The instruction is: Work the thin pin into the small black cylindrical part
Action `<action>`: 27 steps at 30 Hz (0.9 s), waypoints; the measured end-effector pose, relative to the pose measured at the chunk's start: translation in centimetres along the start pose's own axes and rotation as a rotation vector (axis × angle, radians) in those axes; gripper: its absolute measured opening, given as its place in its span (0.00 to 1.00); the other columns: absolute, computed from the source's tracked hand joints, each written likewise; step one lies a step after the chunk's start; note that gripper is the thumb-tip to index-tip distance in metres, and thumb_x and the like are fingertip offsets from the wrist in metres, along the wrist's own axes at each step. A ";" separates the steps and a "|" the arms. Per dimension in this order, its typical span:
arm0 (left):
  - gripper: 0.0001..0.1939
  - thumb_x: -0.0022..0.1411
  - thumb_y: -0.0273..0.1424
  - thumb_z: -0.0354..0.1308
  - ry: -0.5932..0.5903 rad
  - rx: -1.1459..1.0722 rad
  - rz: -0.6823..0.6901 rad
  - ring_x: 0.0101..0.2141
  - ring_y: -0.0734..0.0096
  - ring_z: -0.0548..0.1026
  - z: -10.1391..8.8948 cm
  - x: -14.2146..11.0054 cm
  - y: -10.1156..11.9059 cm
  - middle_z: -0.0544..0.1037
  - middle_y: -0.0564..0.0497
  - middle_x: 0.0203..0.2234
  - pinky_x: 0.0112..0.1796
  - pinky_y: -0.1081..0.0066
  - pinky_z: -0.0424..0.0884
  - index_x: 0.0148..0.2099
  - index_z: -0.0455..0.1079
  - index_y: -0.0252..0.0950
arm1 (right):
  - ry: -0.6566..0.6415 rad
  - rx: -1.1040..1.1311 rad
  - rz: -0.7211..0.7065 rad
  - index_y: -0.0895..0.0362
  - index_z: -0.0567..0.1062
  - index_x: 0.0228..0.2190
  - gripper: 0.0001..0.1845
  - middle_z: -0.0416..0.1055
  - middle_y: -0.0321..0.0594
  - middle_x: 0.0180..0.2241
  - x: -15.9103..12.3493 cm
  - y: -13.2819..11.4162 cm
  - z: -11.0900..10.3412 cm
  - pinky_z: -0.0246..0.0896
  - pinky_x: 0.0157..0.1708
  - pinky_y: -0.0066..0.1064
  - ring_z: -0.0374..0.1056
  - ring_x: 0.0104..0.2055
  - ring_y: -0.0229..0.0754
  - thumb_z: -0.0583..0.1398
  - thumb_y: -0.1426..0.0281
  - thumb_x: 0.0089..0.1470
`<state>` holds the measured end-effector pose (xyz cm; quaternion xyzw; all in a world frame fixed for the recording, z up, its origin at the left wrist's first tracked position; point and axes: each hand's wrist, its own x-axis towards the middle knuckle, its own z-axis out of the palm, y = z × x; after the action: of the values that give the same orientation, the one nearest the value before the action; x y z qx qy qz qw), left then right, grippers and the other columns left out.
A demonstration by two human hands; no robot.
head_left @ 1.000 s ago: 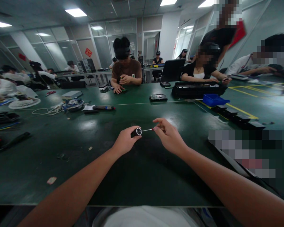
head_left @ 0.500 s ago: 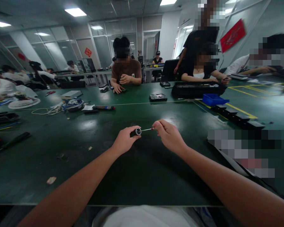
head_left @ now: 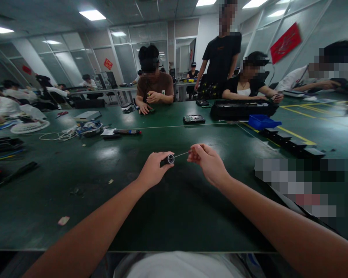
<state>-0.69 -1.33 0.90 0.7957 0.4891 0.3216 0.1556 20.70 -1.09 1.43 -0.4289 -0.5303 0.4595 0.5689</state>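
Note:
Above the green table (head_left: 150, 227), my left hand (head_left: 152, 170) pinches a short black cylinder (head_left: 170, 159) between thumb and fingers. Its round end has a silver rim and faces toward me; I cannot make out the details inside. To its right, my right hand (head_left: 208, 164) is closed around a slim screwdriver (head_left: 181, 155). The thin metal shaft slants down leftward to the cylinder's rim, and the fingers cover most of the handle. Whether the tip sits inside the cylinder or only touches its edge is too small to tell.
A black pen-like tool (head_left: 127, 132) and a bundle of cables (head_left: 88, 128) lie left of centre. Ahead is an opened hard drive (head_left: 194, 119); a blue bin (head_left: 263, 121) stands to the right. A co-worker (head_left: 154, 87) sits opposite. Small scraps (head_left: 63, 220) lie near the front left.
My right hand has shifted slightly up and right, tilting the screwdriver shaft more steeply. My left hand has barely moved with the cylinder. Behind the table, a standing person has moved left.

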 end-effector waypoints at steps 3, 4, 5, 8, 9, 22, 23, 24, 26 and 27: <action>0.18 0.63 0.30 0.62 -0.009 0.042 -0.013 0.48 0.60 0.73 -0.1 0.1 -0.2 0.78 0.50 0.48 0.53 0.57 0.65 0.56 0.72 0.44 | 0.037 0.123 0.111 0.54 0.70 0.33 0.13 0.69 0.36 0.28 0.7 0.6 -0.3 0.73 0.37 0.39 0.69 0.29 0.39 0.58 0.57 0.58; 0.19 0.63 0.30 0.62 -0.019 0.045 -0.030 0.49 0.59 0.73 -0.1 0.2 -0.4 0.78 0.50 0.48 0.53 0.57 0.65 0.56 0.72 0.43 | 0.043 0.120 0.110 0.54 0.70 0.33 0.13 0.69 0.36 0.28 0.7 0.7 -0.3 0.73 0.37 0.39 0.69 0.29 0.39 0.58 0.57 0.58; 0.19 0.63 0.31 0.63 -0.028 0.044 -0.042 0.49 0.59 0.73 -0.1 0.2 -0.5 0.78 0.50 0.49 0.52 0.57 0.65 0.56 0.72 0.43 | 0.048 0.105 0.095 0.54 0.70 0.33 0.13 0.69 0.37 0.29 0.7 0.7 -0.4 0.73 0.36 0.38 0.69 0.30 0.39 0.58 0.57 0.58; 0.19 0.63 0.31 0.63 -0.045 0.041 -0.055 0.49 0.59 0.72 0.1 0.2 -0.8 0.78 0.50 0.49 0.52 0.57 0.66 0.57 0.71 0.44 | 0.035 0.039 0.021 0.55 0.71 0.35 0.13 0.71 0.38 0.31 0.3 0.6 -0.2 0.72 0.37 0.37 0.69 0.32 0.39 0.58 0.57 0.59; 0.19 0.63 0.31 0.63 -0.048 0.043 -0.054 0.48 0.59 0.72 0.1 0.1 -0.8 0.78 0.50 0.48 0.51 0.57 0.66 0.57 0.72 0.45 | 0.022 0.014 -0.008 0.55 0.71 0.36 0.13 0.71 0.38 0.32 0.1 0.5 -0.1 0.72 0.37 0.37 0.70 0.32 0.39 0.57 0.57 0.59; 0.20 0.62 0.31 0.63 -0.059 0.051 -0.044 0.46 0.59 0.73 0.2 0.1 -0.4 0.78 0.50 0.45 0.51 0.58 0.65 0.56 0.72 0.45 | -0.022 -0.249 -0.166 0.55 0.71 0.38 0.14 0.75 0.40 0.31 -0.7 0.1 0.1 0.69 0.38 0.39 0.73 0.32 0.42 0.55 0.57 0.62; 0.20 0.62 0.31 0.63 -0.060 0.049 -0.046 0.46 0.59 0.73 0.2 0.0 -0.4 0.78 0.50 0.45 0.51 0.58 0.65 0.56 0.72 0.45 | -0.022 -0.242 -0.155 0.55 0.71 0.38 0.14 0.75 0.40 0.31 -0.6 0.1 0.1 0.70 0.38 0.38 0.73 0.33 0.42 0.55 0.57 0.62; 0.20 0.62 0.31 0.63 -0.060 0.046 -0.049 0.46 0.59 0.73 0.1 0.0 -0.3 0.78 0.50 0.45 0.50 0.58 0.65 0.56 0.72 0.45 | -0.021 -0.226 -0.141 0.55 0.71 0.38 0.14 0.75 0.40 0.32 -0.6 0.2 0.1 0.70 0.38 0.38 0.73 0.33 0.42 0.55 0.57 0.62; 0.19 0.62 0.31 0.63 -0.059 0.039 -0.052 0.46 0.59 0.73 0.1 0.0 -0.3 0.78 0.50 0.45 0.50 0.59 0.65 0.56 0.72 0.45 | -0.023 -0.166 -0.111 0.56 0.71 0.38 0.14 0.75 0.40 0.32 -0.4 0.4 0.2 0.71 0.38 0.39 0.74 0.33 0.42 0.57 0.58 0.61; 0.19 0.62 0.31 0.63 -0.057 0.037 -0.051 0.46 0.59 0.73 0.1 0.0 -0.2 0.78 0.51 0.46 0.50 0.59 0.65 0.56 0.72 0.45 | -0.022 -0.131 -0.098 0.56 0.71 0.38 0.14 0.75 0.40 0.32 -0.4 0.5 0.2 0.71 0.38 0.39 0.74 0.33 0.42 0.57 0.58 0.60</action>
<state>-0.79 -1.21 0.69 0.7945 0.5104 0.2858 0.1628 20.46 -1.38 0.90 -0.4338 -0.5859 0.4002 0.5553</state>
